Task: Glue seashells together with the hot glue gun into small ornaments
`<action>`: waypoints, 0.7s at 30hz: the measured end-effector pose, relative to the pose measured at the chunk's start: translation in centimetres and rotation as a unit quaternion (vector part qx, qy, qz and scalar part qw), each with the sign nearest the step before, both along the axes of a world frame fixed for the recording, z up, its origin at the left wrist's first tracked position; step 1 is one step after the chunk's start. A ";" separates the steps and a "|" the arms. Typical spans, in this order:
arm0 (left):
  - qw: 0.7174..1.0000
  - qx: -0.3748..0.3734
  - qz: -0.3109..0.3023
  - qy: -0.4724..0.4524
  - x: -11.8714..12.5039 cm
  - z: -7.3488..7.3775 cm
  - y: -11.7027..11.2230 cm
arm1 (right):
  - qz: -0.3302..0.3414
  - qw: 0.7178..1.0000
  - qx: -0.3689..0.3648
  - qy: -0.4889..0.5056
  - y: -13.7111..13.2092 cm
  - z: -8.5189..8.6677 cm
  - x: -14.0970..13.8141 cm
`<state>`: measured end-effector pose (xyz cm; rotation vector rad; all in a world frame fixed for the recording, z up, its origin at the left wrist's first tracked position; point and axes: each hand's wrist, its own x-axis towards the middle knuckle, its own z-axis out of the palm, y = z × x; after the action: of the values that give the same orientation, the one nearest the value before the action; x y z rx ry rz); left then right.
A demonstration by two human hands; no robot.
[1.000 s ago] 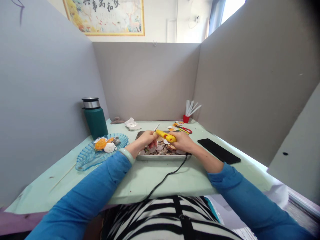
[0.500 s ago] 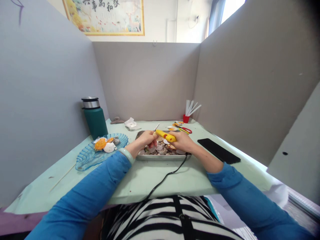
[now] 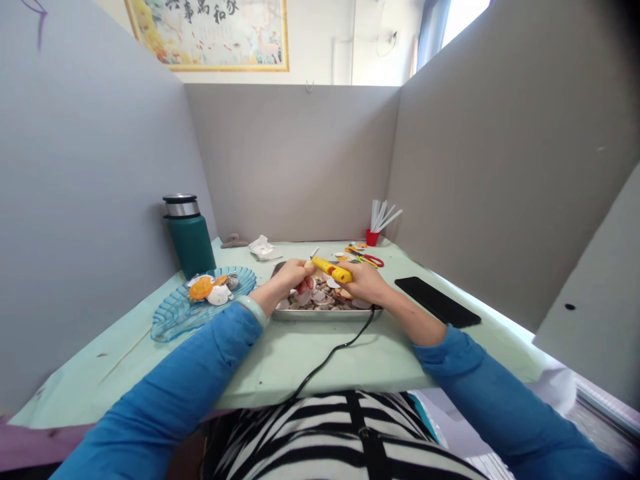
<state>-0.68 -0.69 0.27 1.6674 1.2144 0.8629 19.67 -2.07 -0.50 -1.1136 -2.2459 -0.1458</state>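
Note:
My right hand [image 3: 367,283] is closed around a yellow glue gun [image 3: 331,270] above a metal tray [image 3: 325,315]. A short white stick [image 3: 314,253] shows just beyond the gun's front end. My left hand [image 3: 296,276] pinches a small pale shell [image 3: 309,268] close to the gun; fingers hide most of it. Loose seashells [image 3: 325,298] fill the tray beneath both hands. From the gun side, a black cord [image 3: 333,350] runs over the tray's front rim toward my lap.
To the left lie a blue glass dish [image 3: 173,320] with orange and white shells and a green bottle [image 3: 190,243]. A black phone [image 3: 437,301] lies right. Behind are scissors [image 3: 373,260], crumpled tissue [image 3: 263,249] and a red cup [image 3: 372,237] of white sticks. Grey partitions [image 3: 295,160] enclose the table.
The glue gun has shifted and tilted very slightly in my right hand. The fingers of my left hand have moved a little around the pale shell.

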 end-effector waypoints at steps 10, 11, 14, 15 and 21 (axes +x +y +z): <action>1.000 -0.003 -0.004 -0.005 0.0 0.0 0.1 | 0.000 1.000 0.001 -0.001 -0.1 0.0 0.0; 1.000 -0.002 -0.004 -0.004 0.0 0.0 0.1 | 0.001 1.000 0.001 -0.001 -0.1 0.0 0.0; 1.000 -0.005 0.000 0.001 -0.1 -0.1 0.1 | 0.002 1.000 0.000 0.000 0.0 0.0 0.0; 1.000 -0.007 0.002 0.003 -0.1 -0.1 0.1 | 0.003 1.000 0.000 0.001 0.0 0.0 0.1; 1.000 -0.009 0.004 0.013 0.0 0.0 -0.1 | 0.008 1.000 -0.001 0.001 0.0 0.0 0.0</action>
<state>-0.65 -0.75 0.30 1.6654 1.2446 0.8353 19.68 -2.12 -0.52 -1.0960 -2.2534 -0.1352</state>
